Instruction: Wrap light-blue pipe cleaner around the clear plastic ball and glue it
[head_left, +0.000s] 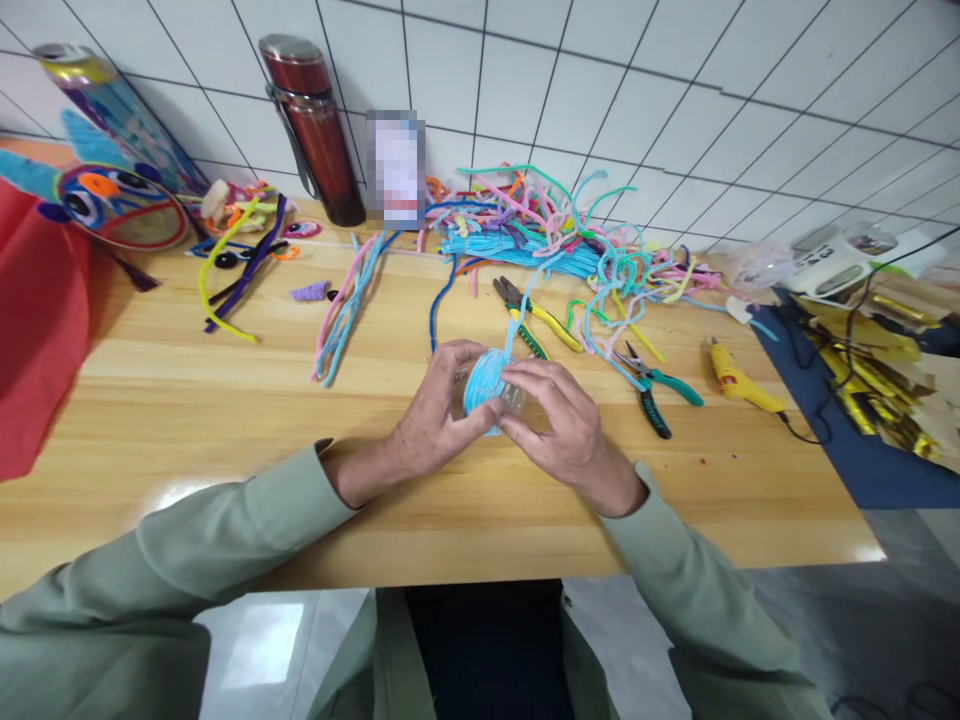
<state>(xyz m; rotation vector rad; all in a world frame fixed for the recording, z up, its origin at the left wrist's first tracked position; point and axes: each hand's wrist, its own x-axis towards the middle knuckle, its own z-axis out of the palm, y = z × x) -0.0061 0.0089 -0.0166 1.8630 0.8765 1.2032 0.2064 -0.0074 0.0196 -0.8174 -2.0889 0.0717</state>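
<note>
Between my two hands is a clear, rounded plastic container (513, 398) partly wrapped in light blue pipe cleaner (486, 380). My left hand (435, 410) grips its left side, thumb in front and fingers behind. On the right side, my right hand (559, 420) is closed on the container and the pipe cleaner, with the fingertips at the wrapped edge. A loose length of the blue pipe cleaner (525, 300) rises from the wrap toward the pile behind. Just beyond my hands lie yellow-handled pliers (551, 325). The container's underside is hidden.
A tangled pile of colourful pipe cleaners (540, 240) lies along the wall. Green-handled pliers (660, 385) and a yellow glue gun (739, 380) with a cord are on the right. A red thermos (319, 140), a tall can (120, 110) and a decorated bottle (124, 205) stand at the left.
</note>
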